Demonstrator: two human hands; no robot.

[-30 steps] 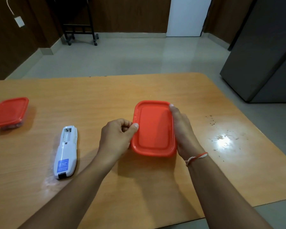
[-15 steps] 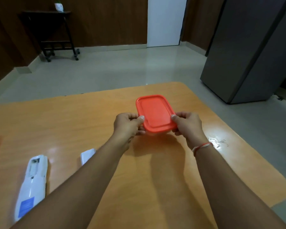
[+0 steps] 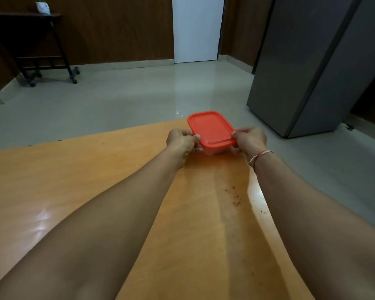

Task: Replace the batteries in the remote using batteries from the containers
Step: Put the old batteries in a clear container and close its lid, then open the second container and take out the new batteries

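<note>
Both hands, left hand [image 3: 180, 140] and right hand [image 3: 250, 139], pinch the red-lidded clear plastic container [image 3: 211, 131] near the desk's [image 3: 78, 169] far edge; prying hard could scatter batteries.

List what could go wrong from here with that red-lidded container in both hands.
1. The container, red lid on, sits near the table's far edge; a slip might send it onto the floor.
2. The left hand and right hand pinch only the near corners, so a sudden pop of the lid could jolt it and scatter whatever is inside.
</note>
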